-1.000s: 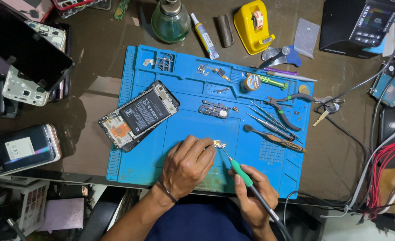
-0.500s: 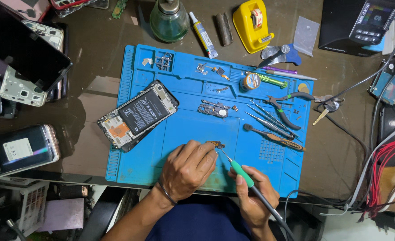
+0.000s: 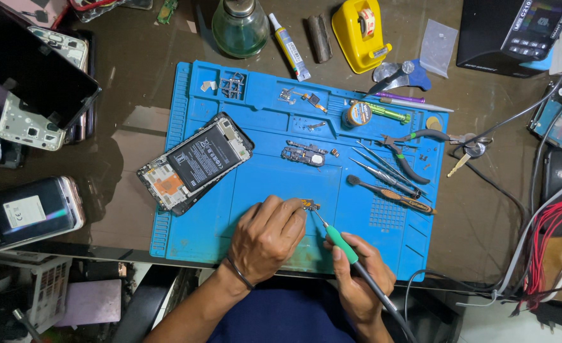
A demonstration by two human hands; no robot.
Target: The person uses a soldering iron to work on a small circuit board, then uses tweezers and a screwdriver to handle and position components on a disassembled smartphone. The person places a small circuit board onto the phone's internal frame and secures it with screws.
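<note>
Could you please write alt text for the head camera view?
Seen from above, a left hand pins a small circuit board on a blue repair mat while the right hand touches a green-handled soldering iron to it. An opened phone lies to the left, tweezers to the right.

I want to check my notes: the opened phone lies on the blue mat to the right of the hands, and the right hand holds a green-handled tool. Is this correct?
Not quite. The head view shows the opened phone on the blue mat to the left of the hands. The right hand does hold the green-handled tool.
</note>
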